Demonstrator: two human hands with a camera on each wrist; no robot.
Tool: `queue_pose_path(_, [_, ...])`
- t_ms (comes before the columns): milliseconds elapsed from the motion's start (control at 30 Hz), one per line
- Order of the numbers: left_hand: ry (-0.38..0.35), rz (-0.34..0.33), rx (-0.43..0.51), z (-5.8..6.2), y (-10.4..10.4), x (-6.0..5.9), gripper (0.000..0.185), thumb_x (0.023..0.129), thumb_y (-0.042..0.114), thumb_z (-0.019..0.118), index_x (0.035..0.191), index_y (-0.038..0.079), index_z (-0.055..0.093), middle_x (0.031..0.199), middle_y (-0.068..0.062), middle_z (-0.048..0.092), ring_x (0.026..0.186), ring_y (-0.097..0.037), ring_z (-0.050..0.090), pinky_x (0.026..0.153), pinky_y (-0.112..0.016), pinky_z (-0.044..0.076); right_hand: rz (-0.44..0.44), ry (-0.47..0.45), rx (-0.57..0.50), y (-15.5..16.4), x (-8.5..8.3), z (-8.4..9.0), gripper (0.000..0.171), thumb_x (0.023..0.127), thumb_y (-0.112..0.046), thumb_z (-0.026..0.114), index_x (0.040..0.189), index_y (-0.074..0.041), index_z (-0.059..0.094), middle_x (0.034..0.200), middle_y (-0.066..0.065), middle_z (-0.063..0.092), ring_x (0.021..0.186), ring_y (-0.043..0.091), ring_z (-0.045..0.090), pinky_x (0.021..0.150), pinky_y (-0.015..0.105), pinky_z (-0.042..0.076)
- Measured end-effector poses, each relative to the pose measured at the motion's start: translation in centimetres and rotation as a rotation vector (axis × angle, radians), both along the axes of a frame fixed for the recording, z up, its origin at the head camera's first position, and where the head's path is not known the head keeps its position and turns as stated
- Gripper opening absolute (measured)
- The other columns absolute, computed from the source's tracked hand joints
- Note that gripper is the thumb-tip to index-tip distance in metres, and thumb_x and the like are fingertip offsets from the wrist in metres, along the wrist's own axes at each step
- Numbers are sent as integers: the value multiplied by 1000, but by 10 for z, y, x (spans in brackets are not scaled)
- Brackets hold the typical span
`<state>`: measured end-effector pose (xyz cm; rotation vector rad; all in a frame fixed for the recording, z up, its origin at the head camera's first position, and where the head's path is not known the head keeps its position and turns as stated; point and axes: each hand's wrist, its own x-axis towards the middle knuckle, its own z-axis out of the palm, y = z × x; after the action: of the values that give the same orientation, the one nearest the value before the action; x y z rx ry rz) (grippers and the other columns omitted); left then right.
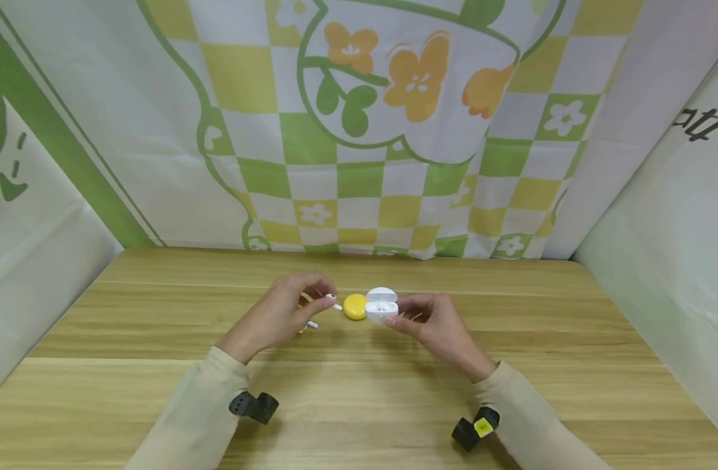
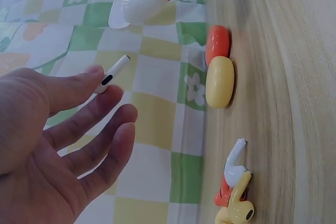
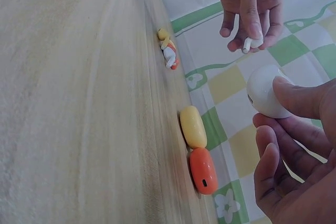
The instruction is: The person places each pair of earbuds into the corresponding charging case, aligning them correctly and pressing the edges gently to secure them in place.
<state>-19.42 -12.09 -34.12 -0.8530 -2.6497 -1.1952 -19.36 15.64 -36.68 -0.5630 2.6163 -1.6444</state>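
Between thumb and index finger, my left hand (image 1: 277, 313) pinches a white earbud (image 2: 116, 71) by its head, the stem pointing out toward the right. My right hand (image 1: 441, 329) grips a white earbud charging case (image 1: 381, 313), its lid tipped up and its inside facing me in the head view. The case is held above the table, a short gap from the pinched earbud. Below, a yellow case (image 2: 220, 82) and an orange case (image 3: 203, 170) lie end to end, both closed. In the head view the orange one is hidden.
Under my left hand, a small heap of loose earbuds lies on the wooden table (image 1: 347, 405): a white one (image 2: 234, 169), a yellow one (image 2: 241, 205) and an orange one (image 2: 222, 193). A checked, flowered cloth (image 1: 312, 137) hangs along the table's back edge.
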Motion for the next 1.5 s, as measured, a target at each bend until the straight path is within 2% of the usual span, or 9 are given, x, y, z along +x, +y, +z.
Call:
queue_pose_path(233, [38,-1,41,2,3,2,16,100,12,67,115,10,66,98,-2,71,89,-17,66,78,-35,57,0,-5,-7,-1,1,0,20,86,-11,83,101,0,78,88,7,73,75,18,61,64,24,51])
queue_pose_path(433, [95,-8,73,2,5,3,10,98,10,68,108,10,71,97,-1,72,84,-20,68,74,-35,58,2,-2,-8,-1,1,0,20,86,-11,83,101,0,78,86,7,72,74,18,61,64,24,51])
queue_pose_path(700, [89,2,79,4,7,5,14,98,10,69,111,7,72,99,-1,72,84,-12,66,75,-34,58,7,-6,-11,-1,1,0,21,86,-12,83,102,0,78,88,7,73,74,18,62,64,24,51])
queue_pose_path(867, [77,-6,92,4,8,4,18,93,9,74,111,7,72,98,1,72,85,-13,66,73,-30,58,13,-1,-11,-1,1,0,20,86,-12,83,101,0,78,88,7,74,75,18,62,64,24,52])
queue_pose_path(1067, [100,-24,102,5,12,6,21,92,6,76,113,7,71,96,2,71,83,-13,65,71,-30,57,25,10,-14,-2,1,-1,20,86,-11,83,101,0,78,89,7,74,75,17,62,64,24,53])
queue_pose_path(1233, [143,-47,112,5,18,8,27,91,7,77,116,5,69,92,2,71,82,-11,65,70,-29,57,39,5,-34,-4,2,-2,20,86,-10,83,102,0,78,90,8,74,75,17,63,64,24,53])
queue_pose_path(1500, [263,-83,129,2,29,11,20,87,8,80,106,3,73,95,0,71,83,-13,63,69,-30,55,74,17,-52,-7,4,-5,17,85,-8,83,99,0,78,88,8,73,73,16,62,62,24,52])
